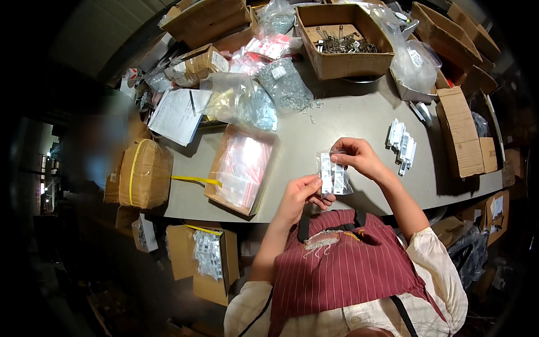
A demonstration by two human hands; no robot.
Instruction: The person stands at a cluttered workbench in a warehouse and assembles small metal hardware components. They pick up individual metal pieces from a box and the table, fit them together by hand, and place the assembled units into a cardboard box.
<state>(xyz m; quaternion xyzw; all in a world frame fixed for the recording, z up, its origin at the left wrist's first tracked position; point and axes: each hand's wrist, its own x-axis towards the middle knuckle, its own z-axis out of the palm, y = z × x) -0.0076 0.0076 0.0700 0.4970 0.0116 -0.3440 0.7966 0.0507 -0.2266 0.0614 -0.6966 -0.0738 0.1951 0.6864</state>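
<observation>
Left of the hands lies a stack of red-striped bags on the counter. Left hand pinches the small clear packet below, right hand its top edge; it looks light, slippery, best held by edges.

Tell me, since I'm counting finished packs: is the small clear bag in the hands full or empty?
Not empty: pale flat pieces show through the small clear bag, held between the left hand and right hand. How full, cannot tell.
</observation>
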